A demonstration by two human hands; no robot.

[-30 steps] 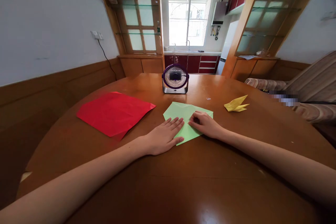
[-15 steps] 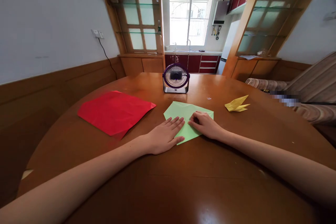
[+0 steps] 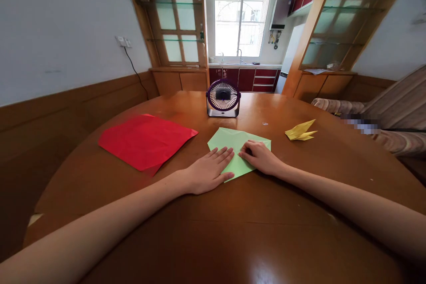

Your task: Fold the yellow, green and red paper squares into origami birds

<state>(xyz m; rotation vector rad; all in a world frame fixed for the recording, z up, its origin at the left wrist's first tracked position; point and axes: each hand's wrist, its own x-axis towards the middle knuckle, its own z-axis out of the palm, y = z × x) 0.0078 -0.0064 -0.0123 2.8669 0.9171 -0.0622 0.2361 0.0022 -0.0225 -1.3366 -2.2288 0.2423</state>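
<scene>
A light green sheet of paper [image 3: 244, 168] with folded edges lies flat on the table before me. My left hand [image 3: 210, 171] rests flat on its left part, fingers stretched out and thumb apart. On the right side of the sheet my right hand [image 3: 259, 156] is closed, its fingertips pinched together at the paper near the middle. What exactly is between those fingertips is partly hidden by the hand. Both hands cover some of the sheet's surface and creases.
A large red sheet of paper [image 3: 146, 144] lies to the left. To the right sits a yellow folded-paper piece [image 3: 299, 131]. Behind the green sheet a small purple-rimmed fan [image 3: 222, 97] stands on the brown wooden table [image 3: 206, 239]. A cushioned seat [image 3: 392, 142] is at the right.
</scene>
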